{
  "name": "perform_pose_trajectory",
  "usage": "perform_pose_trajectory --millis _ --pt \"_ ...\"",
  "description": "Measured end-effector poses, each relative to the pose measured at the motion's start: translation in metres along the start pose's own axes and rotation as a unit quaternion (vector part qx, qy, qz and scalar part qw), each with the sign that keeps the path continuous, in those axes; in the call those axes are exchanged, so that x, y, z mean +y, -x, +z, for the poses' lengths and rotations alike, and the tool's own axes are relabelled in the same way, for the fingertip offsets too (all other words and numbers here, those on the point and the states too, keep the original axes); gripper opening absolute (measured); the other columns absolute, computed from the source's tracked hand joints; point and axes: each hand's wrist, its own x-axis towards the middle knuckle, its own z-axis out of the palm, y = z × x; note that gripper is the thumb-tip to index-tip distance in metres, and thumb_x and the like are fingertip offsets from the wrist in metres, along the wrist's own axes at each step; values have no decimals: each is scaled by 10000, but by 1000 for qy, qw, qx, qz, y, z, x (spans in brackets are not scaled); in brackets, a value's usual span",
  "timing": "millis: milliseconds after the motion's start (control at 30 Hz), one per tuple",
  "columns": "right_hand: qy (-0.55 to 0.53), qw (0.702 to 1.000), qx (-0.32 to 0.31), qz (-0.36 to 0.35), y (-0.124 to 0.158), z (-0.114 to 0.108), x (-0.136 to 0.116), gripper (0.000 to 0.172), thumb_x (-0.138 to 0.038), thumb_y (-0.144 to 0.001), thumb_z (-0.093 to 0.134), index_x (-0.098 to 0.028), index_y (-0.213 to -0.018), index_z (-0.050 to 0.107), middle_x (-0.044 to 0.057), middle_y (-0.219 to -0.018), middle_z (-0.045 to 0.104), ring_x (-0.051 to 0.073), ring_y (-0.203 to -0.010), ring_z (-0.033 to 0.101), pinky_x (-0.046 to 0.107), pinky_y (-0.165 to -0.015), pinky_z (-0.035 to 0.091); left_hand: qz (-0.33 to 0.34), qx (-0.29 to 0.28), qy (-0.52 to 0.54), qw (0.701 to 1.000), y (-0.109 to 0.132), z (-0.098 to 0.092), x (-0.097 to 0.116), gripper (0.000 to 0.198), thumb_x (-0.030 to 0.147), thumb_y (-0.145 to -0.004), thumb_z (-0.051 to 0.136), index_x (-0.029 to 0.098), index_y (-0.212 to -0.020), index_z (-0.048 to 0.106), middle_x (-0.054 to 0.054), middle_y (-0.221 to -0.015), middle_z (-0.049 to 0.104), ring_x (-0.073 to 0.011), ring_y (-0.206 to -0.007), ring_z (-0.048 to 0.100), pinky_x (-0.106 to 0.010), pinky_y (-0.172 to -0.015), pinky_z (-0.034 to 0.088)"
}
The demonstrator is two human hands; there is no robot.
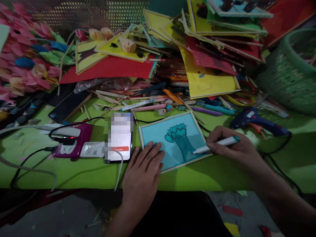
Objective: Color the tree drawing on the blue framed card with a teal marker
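A light blue sheet of paper [153, 131], edged with thin wooden sticks, lies on the green table near its front edge. A darker teal drawing [181, 140], shaped like a thick stalk with a scalloped top, is on it. My left hand [145, 164] lies flat over the sheet's lower left corner, fingers stretched out. Pinched in my right hand [230, 144] is a white marker pen [223, 142] with a teal end. Its tip meets the lower right part of the drawing's stalk.
Left of the sheet lie a lit smartphone [120, 138] and a purple power strip [75, 141] with cables. A blue glue gun [259, 121] rests at right, before a green basket [283, 72]. Several pens, sticks and framed yellow pictures [212, 82] are heaped behind.
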Motion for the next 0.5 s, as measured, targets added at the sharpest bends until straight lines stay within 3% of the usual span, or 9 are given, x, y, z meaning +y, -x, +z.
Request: perform_pose_trajectory --millis 500 --pt "1 1000 5 7 1 -2 2 273 -433 -847 801 -216 -753 665 -11 -656 591 136 -575 472 267 -534 330 9 8 -8 1000 -1 -1 0 275 165 -1040 511 229 -1265 656 -5 -1415 698 -225 -1372 608 -443 -1219 372"
